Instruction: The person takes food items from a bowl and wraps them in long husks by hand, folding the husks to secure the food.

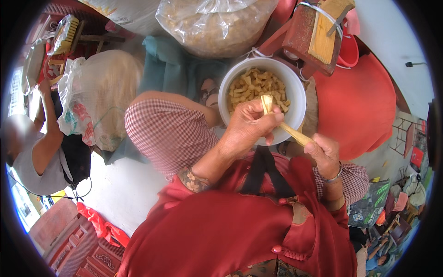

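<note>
A flat, pale yellow pliable strip [294, 133] stretches between my two hands, its material unclear. My left hand [251, 119] pinches its folded end, which sticks up above the fingers. My right hand [323, 150], with a metal bracelet at the wrist, grips the other end between thumb and fingers. Below my left hand stands a round white plastic bucket [300, 93], partly filled with short yellow-brown folded pieces [258, 85]. My left hand covers part of the bucket's near side. My right hand is just outside its rim, lower right.
Beyond the bucket lies a large clear plastic bag [214, 31] of similar pieces. A red wooden stool or bench [297, 48] carries a strapped wooden block [323, 34]. Red cloth or plastic [353, 104] spreads at right, another filled bag [104, 93] at left. A person [45, 149] is at far left.
</note>
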`<action>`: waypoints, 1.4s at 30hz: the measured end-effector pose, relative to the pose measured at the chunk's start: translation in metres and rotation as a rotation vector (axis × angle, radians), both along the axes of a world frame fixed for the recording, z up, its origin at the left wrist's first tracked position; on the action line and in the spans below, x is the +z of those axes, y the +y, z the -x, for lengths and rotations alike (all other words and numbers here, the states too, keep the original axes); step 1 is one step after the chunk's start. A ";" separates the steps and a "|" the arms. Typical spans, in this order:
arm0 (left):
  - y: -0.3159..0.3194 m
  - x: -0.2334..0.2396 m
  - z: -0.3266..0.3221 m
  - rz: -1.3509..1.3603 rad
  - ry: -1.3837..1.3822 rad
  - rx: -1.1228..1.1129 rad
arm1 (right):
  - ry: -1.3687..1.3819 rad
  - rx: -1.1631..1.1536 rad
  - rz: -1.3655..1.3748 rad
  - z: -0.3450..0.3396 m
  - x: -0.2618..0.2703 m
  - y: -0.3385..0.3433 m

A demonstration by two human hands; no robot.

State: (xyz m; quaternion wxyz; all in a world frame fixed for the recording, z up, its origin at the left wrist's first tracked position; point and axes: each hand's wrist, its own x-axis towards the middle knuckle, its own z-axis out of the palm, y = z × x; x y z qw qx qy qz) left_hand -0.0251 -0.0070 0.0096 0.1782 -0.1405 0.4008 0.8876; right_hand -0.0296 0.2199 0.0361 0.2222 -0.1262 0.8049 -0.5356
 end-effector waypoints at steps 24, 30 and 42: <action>0.042 0.032 0.206 1.308 0.610 0.192 | 0.538 -0.219 -0.243 0.191 -0.018 0.018; 0.010 0.041 0.129 1.049 0.461 -0.037 | 0.172 -0.370 0.101 0.111 -0.022 0.028; 0.023 -0.068 0.008 0.290 0.136 -0.550 | 0.259 0.121 0.330 -0.017 -0.012 -0.047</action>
